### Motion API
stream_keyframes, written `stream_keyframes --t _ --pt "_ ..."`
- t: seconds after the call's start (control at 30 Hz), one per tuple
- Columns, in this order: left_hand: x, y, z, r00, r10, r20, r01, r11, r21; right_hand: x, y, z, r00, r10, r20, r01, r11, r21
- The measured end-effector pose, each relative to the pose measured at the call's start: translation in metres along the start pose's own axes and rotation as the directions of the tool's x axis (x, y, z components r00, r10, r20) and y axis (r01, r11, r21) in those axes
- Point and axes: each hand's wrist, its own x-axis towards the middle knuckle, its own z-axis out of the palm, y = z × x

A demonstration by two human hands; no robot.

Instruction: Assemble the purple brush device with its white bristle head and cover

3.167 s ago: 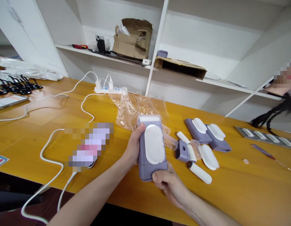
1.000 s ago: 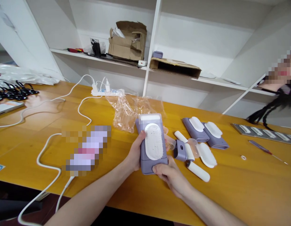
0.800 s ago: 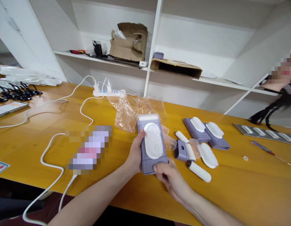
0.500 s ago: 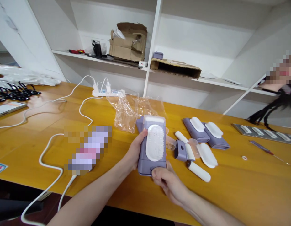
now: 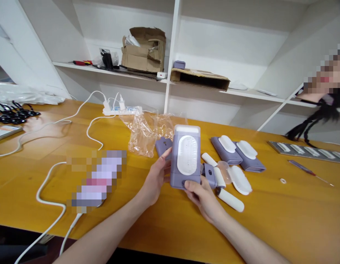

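A purple box-shaped case [image 5: 175, 179] with a white oval brush-like piece [image 5: 187, 156] on its front is held upright above the table. My right hand [image 5: 204, 196] grips its lower end, thumb on a dark round spot near the bottom. My left hand [image 5: 156, 176] is at its left side, fingers closed against the edge and partly hidden behind it. Behind my left hand lies a flat purple part [image 5: 163, 145]. To the right are a small purple block [image 5: 210, 175], white rollers [image 5: 231, 200], a clear cover [image 5: 224, 171] and a loose white oval piece [image 5: 241, 179].
Two similar purple cases [image 5: 226, 156] lie farther right, near a metal tray [image 5: 307, 151] and a screwdriver [image 5: 302, 168]. Crumpled clear plastic [image 5: 141, 135] lies behind. A blurred-out phone-like object [image 5: 100, 179] and white cables [image 5: 50, 203] occupy the left. Another person is partly visible at right.
The purple case has moved up and slightly right in the picture, with both hands at it. My left thumb has come off its front. The view has shifted slightly.
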Motion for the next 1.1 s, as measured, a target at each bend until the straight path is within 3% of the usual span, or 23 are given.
stream_keyframes --t 0.13,0.37,0.57,0.67,0.77,1.1 --pt "-0.004 -0.015 -0.001 0.996 -0.028 0.085 0.018 0.992 0.121 0.009 -0.003 -0.009 0.995 -0.098 -0.024 0.096 0.993 -0.068" --pt "-0.004 -0.032 -0.001 0.976 0.153 0.157 -0.176 0.974 0.145 0.014 0.010 -0.017 0.951 -0.302 0.063 0.306 0.893 -0.330" --pt "-0.008 -0.033 0.001 0.961 0.221 0.165 -0.260 0.926 0.275 0.015 0.009 -0.023 0.840 -0.492 0.229 0.539 0.705 -0.461" --pt "-0.008 -0.033 0.000 0.948 0.238 0.211 -0.299 0.896 0.329 0.015 0.007 -0.030 0.818 -0.518 0.249 0.548 0.573 -0.609" --pt "-0.005 -0.033 -0.003 0.956 0.177 0.235 -0.252 0.904 0.344 0.016 0.006 -0.034 0.813 -0.528 0.246 0.525 0.480 -0.703" --pt "-0.006 -0.034 -0.002 0.959 0.163 0.231 -0.227 0.931 0.286 0.015 0.008 -0.030 0.828 -0.513 0.225 0.499 0.493 -0.713"
